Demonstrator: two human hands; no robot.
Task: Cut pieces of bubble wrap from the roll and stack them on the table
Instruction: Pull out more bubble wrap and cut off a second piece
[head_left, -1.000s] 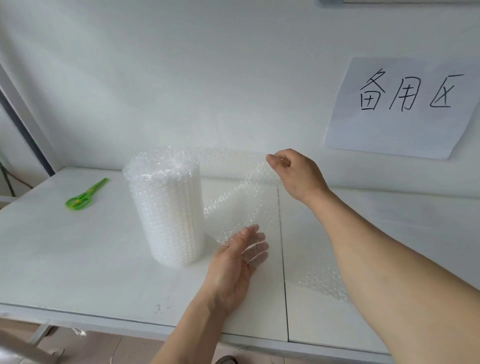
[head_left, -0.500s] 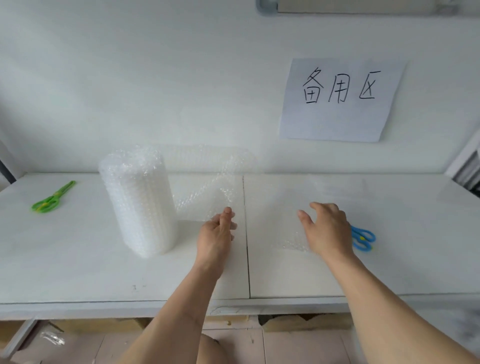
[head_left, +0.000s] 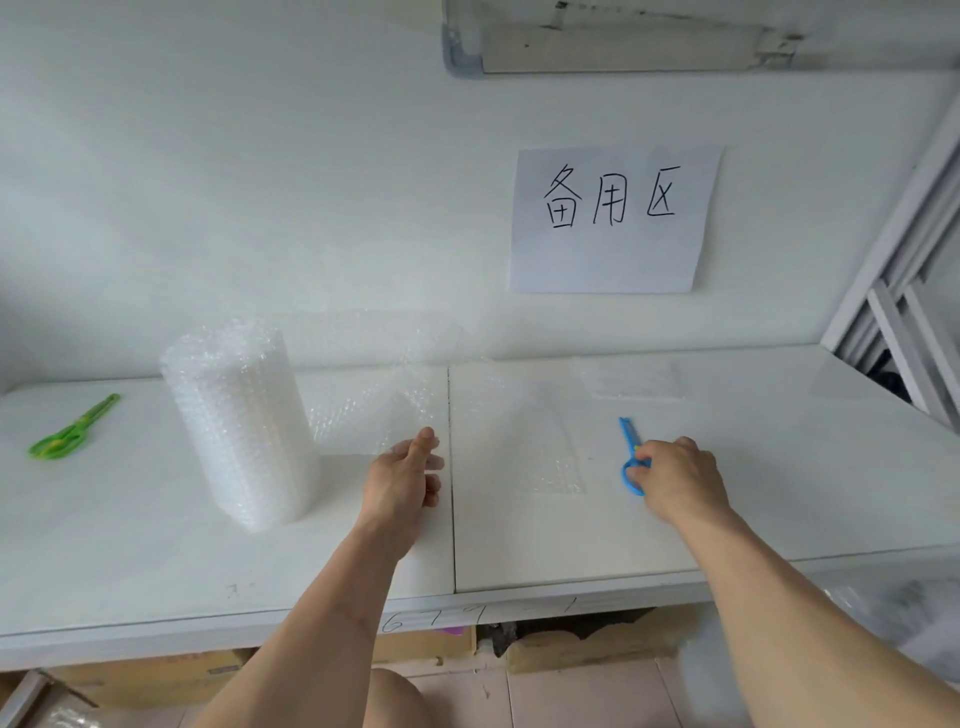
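A roll of bubble wrap (head_left: 241, 421) stands upright on the left half of the white table (head_left: 519, 540). Its loose end (head_left: 379, 405) is pulled out to the right, and my left hand (head_left: 402, 480) pinches that sheet's lower edge near the table's middle seam. A cut piece of bubble wrap (head_left: 545, 452) lies flat to the right of the seam. On the table further right lie blue scissors (head_left: 631, 457), and my right hand (head_left: 678, 478) curls its fingers round their handle.
Green scissors (head_left: 72, 428) lie at the table's far left. A paper sign (head_left: 613, 218) hangs on the wall. Another flat clear sheet (head_left: 636, 382) lies at the back right. A white frame (head_left: 904, 291) stands at the right edge. Cardboard boxes (head_left: 582, 644) sit under the table.
My right hand let go of the sheet's top corner, dropped to the table, moved right and took hold of the blue scissors. My left hand keeps the sheet's lower edge. The view shifted right.
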